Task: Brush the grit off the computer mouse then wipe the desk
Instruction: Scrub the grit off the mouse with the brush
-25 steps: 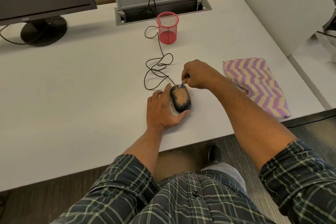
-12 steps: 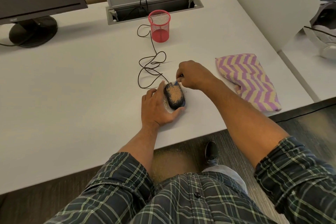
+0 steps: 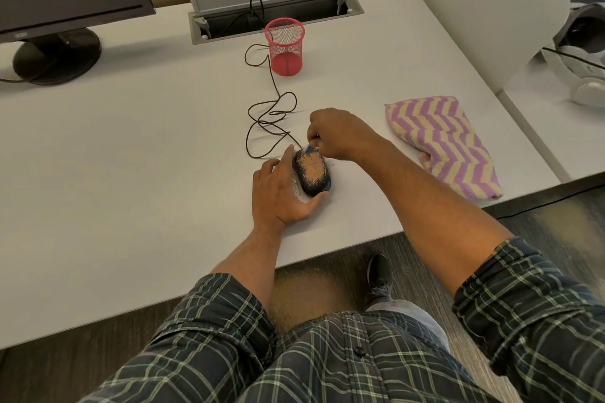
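Head view shows the right hand (image 3: 340, 132) just above centre frame, fingers curled round a small blue brush (image 3: 310, 149) whose tip touches the far end of the computer mouse (image 3: 312, 173). Over the last second the tip has barely travelled; mainly the camera has tilted, sliding the scene rightward. So brushing has, by my reading, only begun: tan grit (image 3: 311, 167) coats most of the mouse's back. The left hand (image 3: 283, 191) cups the mouse's left side, thumb hooked under its near end, steadying it. Loose grains speckle the desk (image 3: 131, 157) around it. The mouse is a smooth dark oval; its thin cable (image 3: 266, 121) loops upward past a red mesh cup (image 3: 284, 46). A fluffy pink-and-cream chevron cloth (image 3: 445, 144) lies folded at centre right, untouched.
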Motion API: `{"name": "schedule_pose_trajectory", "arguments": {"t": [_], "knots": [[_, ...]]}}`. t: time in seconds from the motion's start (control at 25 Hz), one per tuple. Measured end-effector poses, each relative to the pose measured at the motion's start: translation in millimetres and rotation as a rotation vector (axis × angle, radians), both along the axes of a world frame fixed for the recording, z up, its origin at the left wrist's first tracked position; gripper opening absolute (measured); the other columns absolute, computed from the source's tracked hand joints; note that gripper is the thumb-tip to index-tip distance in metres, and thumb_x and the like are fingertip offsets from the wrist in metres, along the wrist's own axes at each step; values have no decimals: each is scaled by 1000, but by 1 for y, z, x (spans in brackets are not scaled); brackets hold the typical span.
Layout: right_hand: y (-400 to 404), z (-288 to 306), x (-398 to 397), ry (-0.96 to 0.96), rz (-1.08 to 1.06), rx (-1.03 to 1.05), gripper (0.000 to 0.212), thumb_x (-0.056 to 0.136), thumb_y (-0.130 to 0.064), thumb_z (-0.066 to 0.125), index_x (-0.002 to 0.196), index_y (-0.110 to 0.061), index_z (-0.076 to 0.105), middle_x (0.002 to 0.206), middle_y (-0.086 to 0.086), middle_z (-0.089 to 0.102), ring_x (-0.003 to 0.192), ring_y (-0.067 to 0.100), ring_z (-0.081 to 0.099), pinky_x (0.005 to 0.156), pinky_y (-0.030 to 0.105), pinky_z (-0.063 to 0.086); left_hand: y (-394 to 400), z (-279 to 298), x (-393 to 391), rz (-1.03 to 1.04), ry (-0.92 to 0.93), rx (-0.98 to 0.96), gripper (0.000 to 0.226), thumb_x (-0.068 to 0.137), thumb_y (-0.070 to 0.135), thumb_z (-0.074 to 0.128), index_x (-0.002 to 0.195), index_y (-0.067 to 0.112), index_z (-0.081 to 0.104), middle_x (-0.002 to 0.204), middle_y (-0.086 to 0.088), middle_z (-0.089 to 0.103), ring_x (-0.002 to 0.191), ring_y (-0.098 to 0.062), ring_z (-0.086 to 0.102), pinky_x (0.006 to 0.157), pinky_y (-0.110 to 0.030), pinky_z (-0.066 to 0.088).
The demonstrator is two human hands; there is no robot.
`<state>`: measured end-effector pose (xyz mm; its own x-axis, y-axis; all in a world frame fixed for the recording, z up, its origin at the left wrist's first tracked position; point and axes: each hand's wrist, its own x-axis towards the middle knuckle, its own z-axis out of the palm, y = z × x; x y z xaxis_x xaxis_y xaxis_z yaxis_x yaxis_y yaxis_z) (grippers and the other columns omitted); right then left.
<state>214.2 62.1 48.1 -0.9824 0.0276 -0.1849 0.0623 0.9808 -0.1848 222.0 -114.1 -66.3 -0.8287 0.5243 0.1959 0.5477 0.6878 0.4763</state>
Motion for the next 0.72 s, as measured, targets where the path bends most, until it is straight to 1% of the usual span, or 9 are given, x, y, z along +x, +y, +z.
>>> {"name": "schedule_pose_trajectory", "arguments": {"t": [0.16,0.24,0.4,0.56,0.72], "knots": [[-4,4,-2,-8,92,83,20,90,-15,65,108,-15,73,103,3,62,94,22,59,68,30,39,1,-1,-1,1,-8,-3,113,66,87,61,152,18,38,131,0,64,120,-24,50,94,-41,42],[-5,7,-3,-17,120,96,21,89,-15,67,109,-13,73,103,3,61,94,21,58,68,30,38,0,-1,-1,3,-13,-2,113,66,86,61,152,18,37,131,0,64,120,-23,50,95,-41,42],[-10,11,-5,-16,175,204,23,88,-15,69,110,-12,73,106,5,61,96,22,59,71,31,46,0,-2,-1,0,-18,-1,113,65,86,62,153,19,37,132,1,63,120,-23,50,96,-41,41],[-12,13,-8,-34,177,197,22,88,-12,67,109,-12,73,106,4,61,97,22,59,72,32,47,0,-3,-2,3,-24,-9,115,65,86,62,154,19,36,132,0,63,121,-23,49,98,-41,41],[-15,15,-12,-69,149,157,20,87,-12,68,107,-12,74,105,4,63,95,22,60,75,33,52,-1,-3,-2,3,-24,-3,115,65,88,59,154,18,37,132,-1,63,121,-23,50,98,-40,40]]}}
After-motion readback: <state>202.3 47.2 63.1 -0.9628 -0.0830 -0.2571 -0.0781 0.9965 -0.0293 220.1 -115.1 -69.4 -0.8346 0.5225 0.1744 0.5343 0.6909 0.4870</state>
